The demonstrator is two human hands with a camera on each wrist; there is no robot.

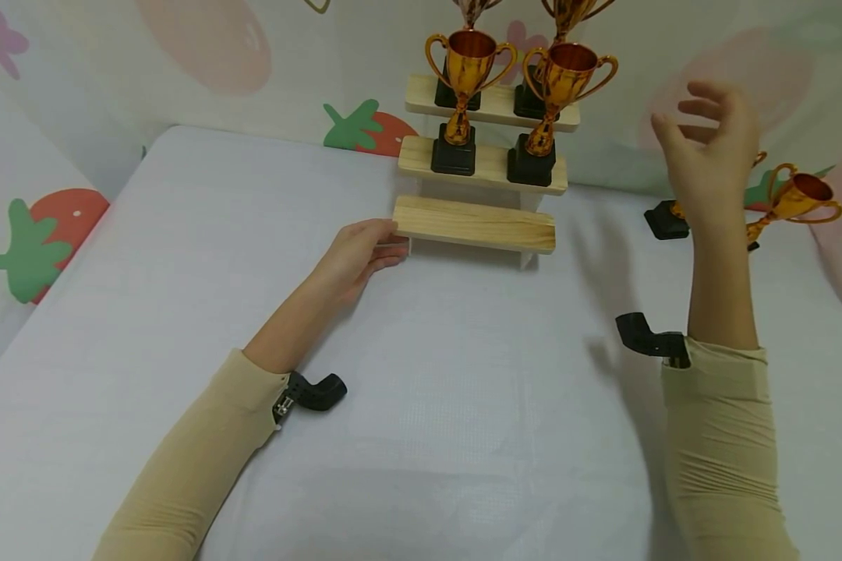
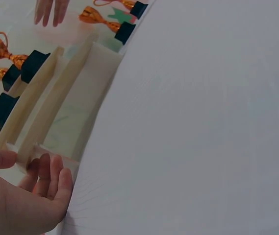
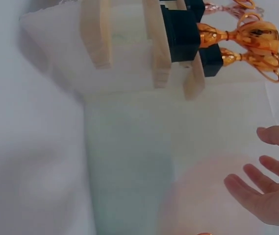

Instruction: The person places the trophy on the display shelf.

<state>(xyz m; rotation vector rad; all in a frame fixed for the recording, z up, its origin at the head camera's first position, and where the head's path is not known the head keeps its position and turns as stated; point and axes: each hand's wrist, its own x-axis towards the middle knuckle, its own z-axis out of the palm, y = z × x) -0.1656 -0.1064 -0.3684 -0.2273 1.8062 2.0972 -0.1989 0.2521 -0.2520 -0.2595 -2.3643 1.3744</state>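
A stepped display rack with pale wooden shelves stands at the back; its lowest shelf (image 1: 473, 224) bears nothing. My left hand (image 1: 360, 257) holds the left end of that shelf, and the left wrist view shows the thumb (image 2: 2, 159) against the board with the fingers curled below. On the middle shelf (image 1: 491, 162) stand two golden trophy cups (image 1: 468, 66) (image 1: 567, 74) with black bases, and more cups rise from the top shelf (image 1: 491, 101). My right hand (image 1: 719, 148) is raised right of the rack, holding nothing, its fingers loosely bent and spread in the right wrist view.
Two more trophies are on the white-covered table (image 1: 449, 374) at the right: a black base (image 1: 666, 220) shows beside my right forearm, partly hidden, and a golden cup (image 1: 800, 199) leans further right. A cloth backdrop with strawberries (image 1: 375, 128) hangs close behind the rack.
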